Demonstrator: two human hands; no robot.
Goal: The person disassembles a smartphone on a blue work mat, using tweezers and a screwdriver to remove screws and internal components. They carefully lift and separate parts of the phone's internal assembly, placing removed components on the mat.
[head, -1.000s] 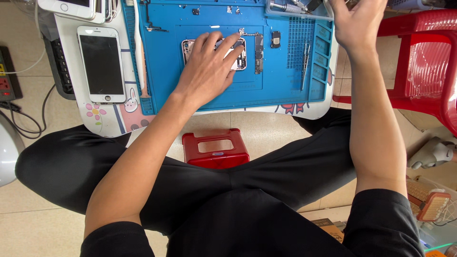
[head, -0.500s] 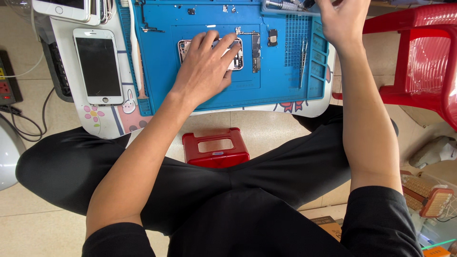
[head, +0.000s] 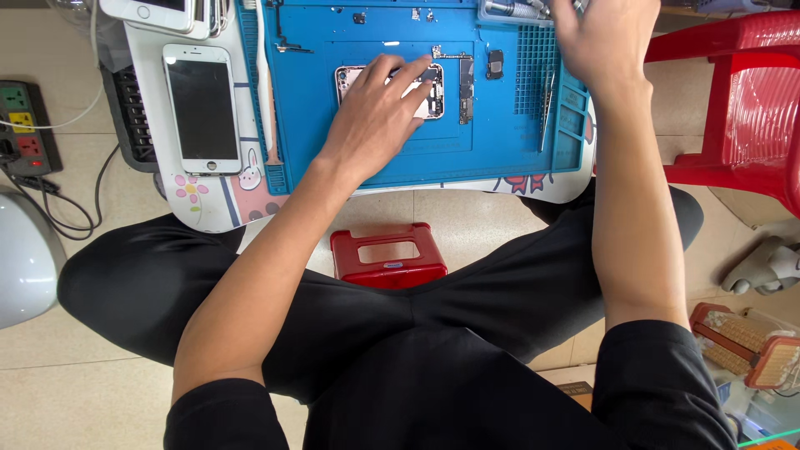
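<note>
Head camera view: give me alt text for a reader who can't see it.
The left hand presses on an opened phone lying on a blue work mat, while the right hand reaches to a tool tray at the mat's far edge. A white phone lies left of the mat; a red stool stands below.

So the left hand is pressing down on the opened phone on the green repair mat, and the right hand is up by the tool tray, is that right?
Not quite: the repair mat is blue, not green, as the head view shows. The rest holds: the left hand rests on the opened phone, and the right hand is up by the tool tray.
</note>
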